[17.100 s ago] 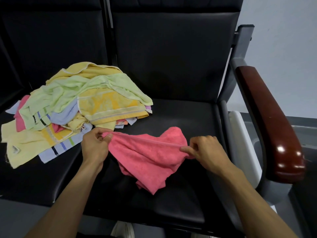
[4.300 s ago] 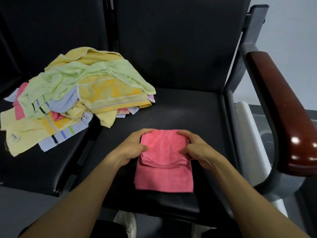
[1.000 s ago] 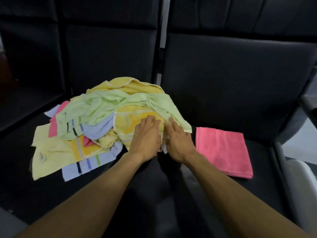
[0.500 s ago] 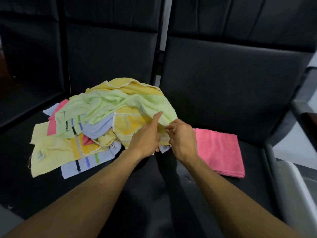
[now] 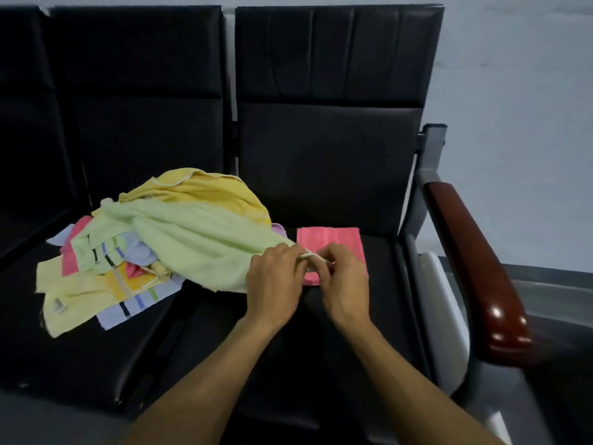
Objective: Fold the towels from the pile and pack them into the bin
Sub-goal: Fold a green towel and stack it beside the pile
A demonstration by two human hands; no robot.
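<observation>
now that the folded pink towel is laid aside unpacked, a light green towel has been drawn off the pile, its corner pinched by left hand and right hand for folding.

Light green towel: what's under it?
The light green towel, pinched by left hand and right hand, drapes over the pile: yellow, pink and striped edges show. What lies beneath its middle is covered.
</observation>
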